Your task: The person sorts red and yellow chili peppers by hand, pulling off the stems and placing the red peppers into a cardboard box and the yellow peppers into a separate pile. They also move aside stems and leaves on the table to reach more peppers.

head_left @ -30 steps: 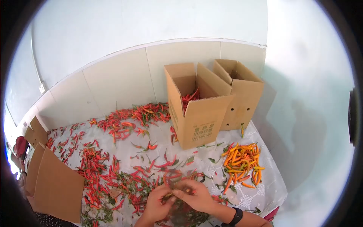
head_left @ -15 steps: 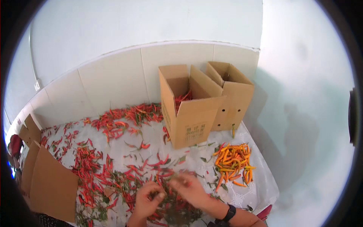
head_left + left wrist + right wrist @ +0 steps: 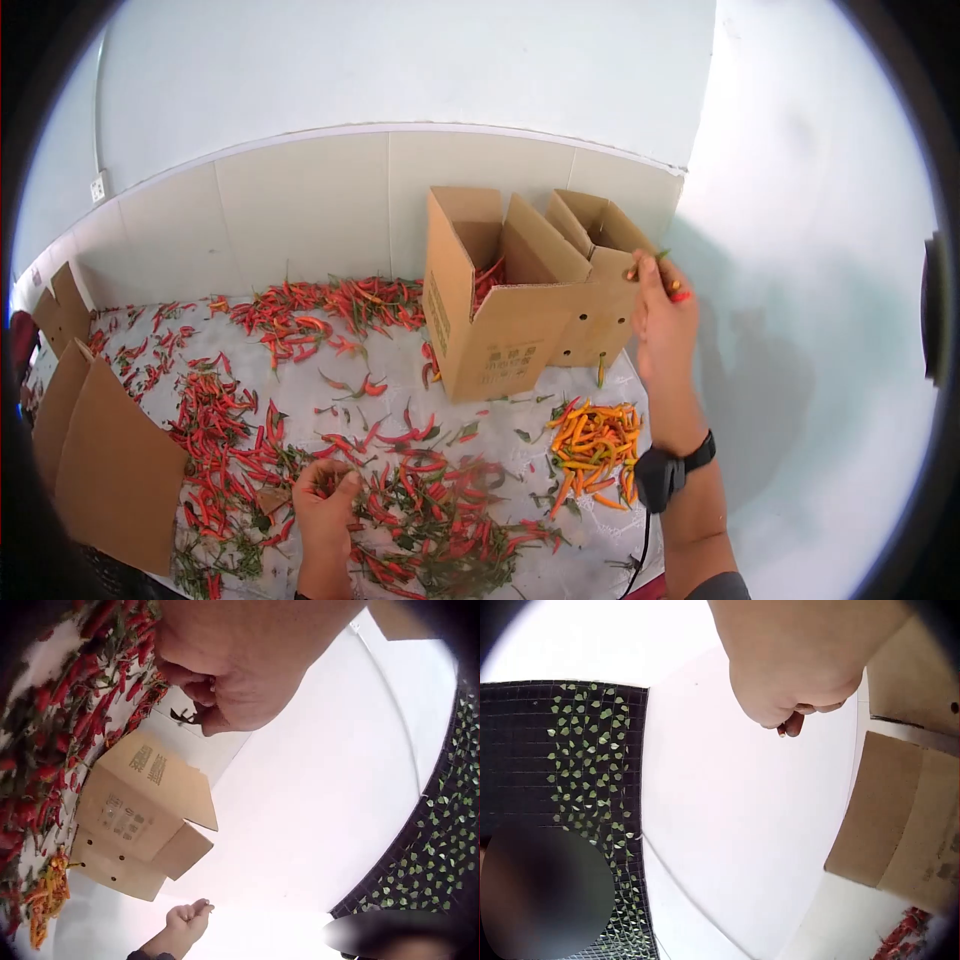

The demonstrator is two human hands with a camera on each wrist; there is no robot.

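Note:
Raised beside the right-hand box, my right hand [image 3: 665,325] pinches chili peppers, with a green stem tip [image 3: 663,255] and a bit of red [image 3: 681,296] showing at the fingers. In the right wrist view the right hand [image 3: 802,667] hides most of them. Low over the table, my left hand [image 3: 325,510] has curled fingers beside a heap of red chilies and green stems [image 3: 440,510]. The left wrist view shows a small dark stem piece [image 3: 182,716] at the fingertips of the left hand [image 3: 232,682].
A cardboard box [image 3: 520,335] with red chilies inside stands at the back, a second box [image 3: 597,320] behind it. Orange chilies [image 3: 595,440] lie in front of them. More red chilies [image 3: 210,410] spread leftward towards an open carton [image 3: 120,470].
My right hand has left the heap and risen far to the right, up beside the boxes. My left hand has shifted left, and the two hands are now wide apart.

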